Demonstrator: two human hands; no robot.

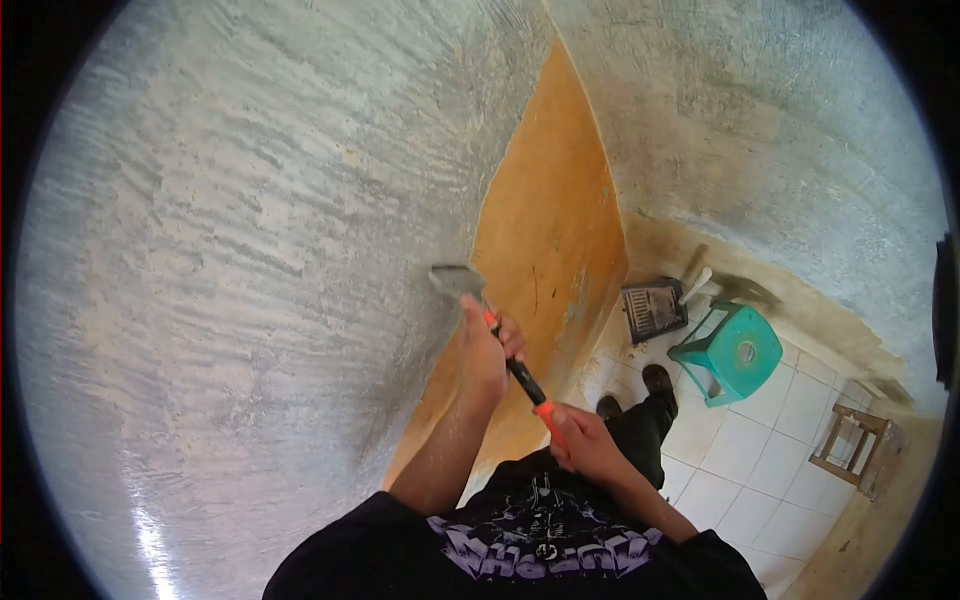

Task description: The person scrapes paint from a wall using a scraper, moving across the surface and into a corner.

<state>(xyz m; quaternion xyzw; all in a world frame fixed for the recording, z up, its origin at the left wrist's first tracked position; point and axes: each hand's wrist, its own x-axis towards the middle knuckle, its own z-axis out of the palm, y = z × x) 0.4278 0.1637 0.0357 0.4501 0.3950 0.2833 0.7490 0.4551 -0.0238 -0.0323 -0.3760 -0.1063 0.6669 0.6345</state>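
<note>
My left hand (484,350) is closed around the upper handle of a long-handled scraper (524,378), just below its head. Lower down, my right hand (590,442) grips the orange end of the black and orange handle. The wide flat blade (456,280) is at the grey, streaked wall (280,240), close to the edge of an orange painted area (545,190). Whether the blade touches the wall is hard to tell.
On the white tiled floor (780,440) to the right stand a green plastic stool (745,352) and a small wooden stool (852,445). A black dustpan (655,310) lies in the corner near my shoes (658,380). A second wall (760,130) meets the first there.
</note>
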